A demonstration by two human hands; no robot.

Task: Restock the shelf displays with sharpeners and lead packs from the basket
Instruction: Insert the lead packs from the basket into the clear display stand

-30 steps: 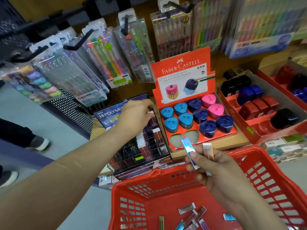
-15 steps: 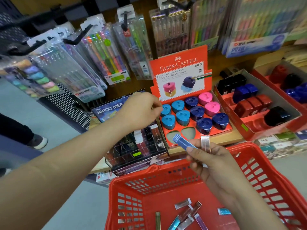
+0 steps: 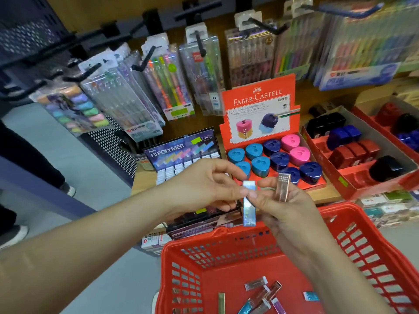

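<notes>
Below my hands, the red basket [image 3: 204,257] sits with a scatter of loose lead packs [image 3: 260,291] on its floor. Beyond my right hand [image 3: 288,214] stands the red Faber-Castell display [image 3: 258,103], its tray stocked with blue, navy and pink sharpeners [image 3: 260,165]. Beyond my left hand [image 3: 204,184] is the Hi-Polymer lead display [image 3: 181,150], partly hidden by my fingers. Both hands meet above the basket's far rim. My left thumb and forefinger pinch the top of a shiny blue lead pack [image 3: 249,211], which hangs upright between the hands — my right thumb touches it too. My right fingers curl round a second, copper-toned lead pack [image 3: 283,186], held upright just right of the blue one, its top end standing clear of my grip.
</notes>
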